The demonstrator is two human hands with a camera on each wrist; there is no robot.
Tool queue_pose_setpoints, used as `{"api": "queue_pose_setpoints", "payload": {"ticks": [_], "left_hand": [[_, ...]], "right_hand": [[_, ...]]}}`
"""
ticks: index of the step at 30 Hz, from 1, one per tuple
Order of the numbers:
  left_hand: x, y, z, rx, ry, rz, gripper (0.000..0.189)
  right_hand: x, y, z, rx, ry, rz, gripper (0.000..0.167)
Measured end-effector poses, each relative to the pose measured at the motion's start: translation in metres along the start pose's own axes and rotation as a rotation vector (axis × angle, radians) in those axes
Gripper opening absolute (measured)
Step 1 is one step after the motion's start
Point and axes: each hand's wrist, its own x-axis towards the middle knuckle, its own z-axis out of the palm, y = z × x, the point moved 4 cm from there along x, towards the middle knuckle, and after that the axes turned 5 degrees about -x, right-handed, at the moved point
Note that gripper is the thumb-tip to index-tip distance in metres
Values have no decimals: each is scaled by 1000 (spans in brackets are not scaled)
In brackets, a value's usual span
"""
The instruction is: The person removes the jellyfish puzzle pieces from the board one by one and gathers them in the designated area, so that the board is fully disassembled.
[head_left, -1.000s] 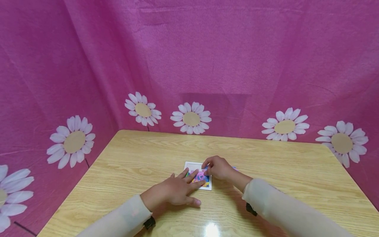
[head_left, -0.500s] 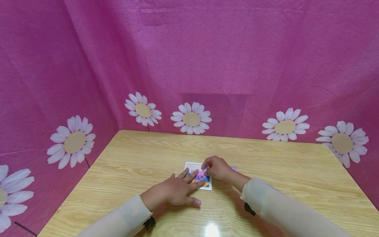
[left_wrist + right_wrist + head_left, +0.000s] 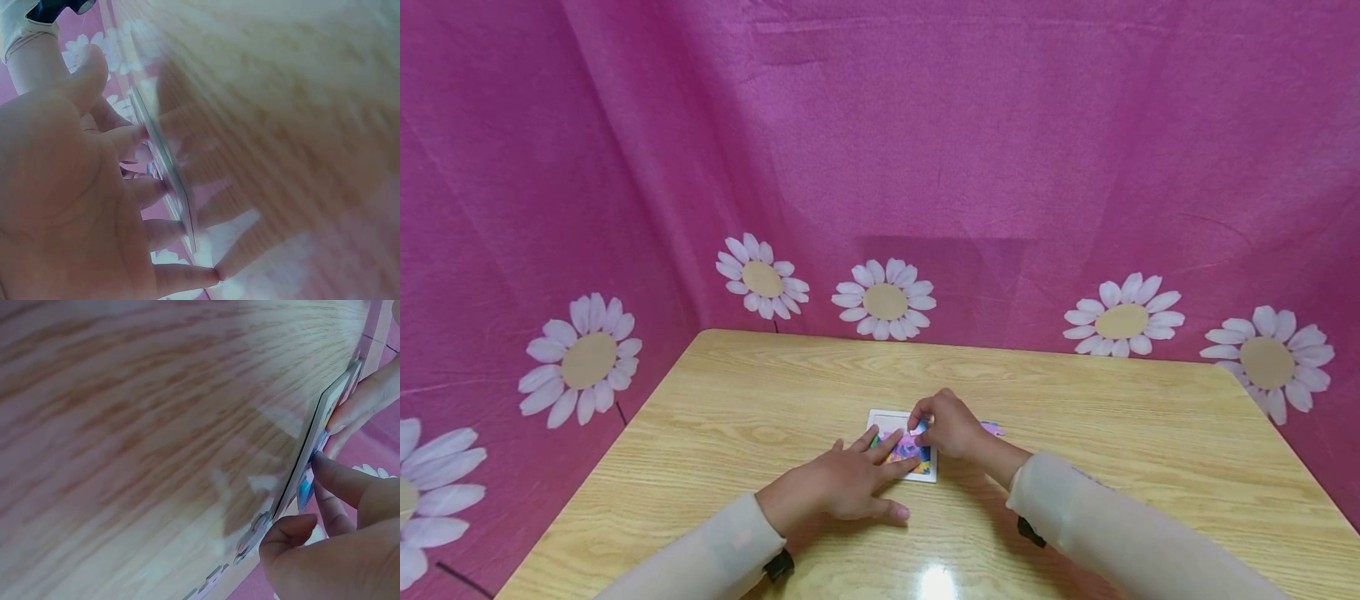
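Observation:
A small jigsaw puzzle in a white frame lies on the table, its filled part pink, blue and yellow. My left hand rests over it with fingers spread and fairly straight, the fingertips touching the puzzle. In the left wrist view those fingers reach across the edge of the puzzle tray. At the tray's upper right my right hand pinches a blue and white puzzle piece between thumb and fingers. The right wrist view shows this blue piece tilted at the tray's edge, partly hidden by the fingers.
Loose pink and blue puzzle pieces lie on the table just beyond the right wrist. The wooden table ends at a pink curtain printed with white daisies, at the back and left.
My right hand has shifted slightly and the pinched piece now shows more, lifted at a tilt. More of the loose pieces behind the right wrist has come into view. The left hand stays put.

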Motion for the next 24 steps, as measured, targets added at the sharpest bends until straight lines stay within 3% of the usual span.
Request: {"api": "queue_pose_setpoints", "payload": {"ticks": [15, 24], "left_hand": [[-1, 1, -1, -17, -10, -11, 77], [-2, 2, -2, -26, -14, -14, 76]], "right_hand": [[-1, 1, -2, 27, 27, -38, 24], [1, 8, -2, 56, 54, 4, 37]]}}
